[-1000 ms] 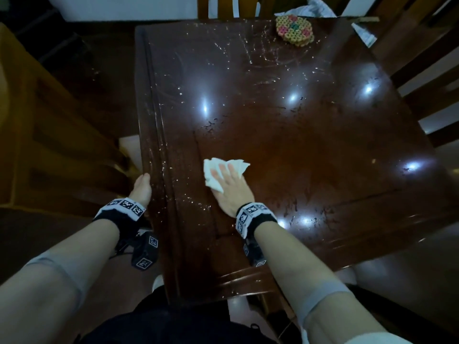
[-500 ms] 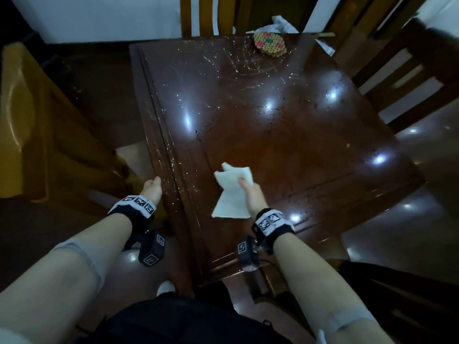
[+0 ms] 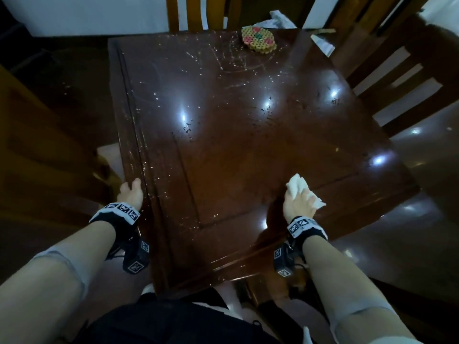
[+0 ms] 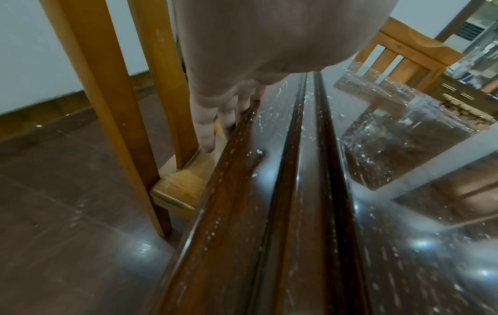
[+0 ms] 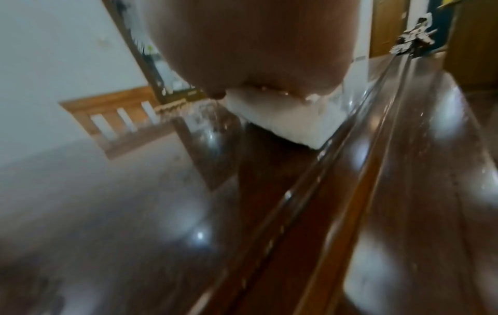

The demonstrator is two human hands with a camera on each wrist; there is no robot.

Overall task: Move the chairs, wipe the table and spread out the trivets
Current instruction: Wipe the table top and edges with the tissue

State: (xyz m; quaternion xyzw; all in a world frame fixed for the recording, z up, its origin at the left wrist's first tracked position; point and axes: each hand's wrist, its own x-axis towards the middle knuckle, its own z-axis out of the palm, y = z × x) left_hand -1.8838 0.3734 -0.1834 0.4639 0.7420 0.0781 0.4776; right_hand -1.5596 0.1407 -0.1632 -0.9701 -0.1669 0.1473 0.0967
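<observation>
The dark glossy table (image 3: 248, 145) is flecked with white specks, mostly at its left and far parts. My right hand (image 3: 300, 203) presses a white tissue (image 3: 296, 186) flat on the top near the front right corner, fingers spread over it. In the right wrist view the palm (image 5: 256, 53) covers the folded tissue (image 5: 283, 119). My left hand (image 3: 131, 194) rests on the table's left edge with the thumb on top; its fingers (image 4: 205, 132) hang down beside the rim. A stack of colourful beaded trivets (image 3: 258, 42) lies at the far edge.
A wooden chair (image 3: 198, 13) stands at the far side, another (image 3: 397, 70) at the right, and a third (image 3: 49, 132) close on the left, its legs (image 4: 107, 106) beside my left hand. Crumpled white paper (image 3: 280, 19) lies behind the trivets.
My right hand lifted the tissue off the middle of the table, carried it right, and now presses it down near the front right corner. My left hand stayed on the left edge.
</observation>
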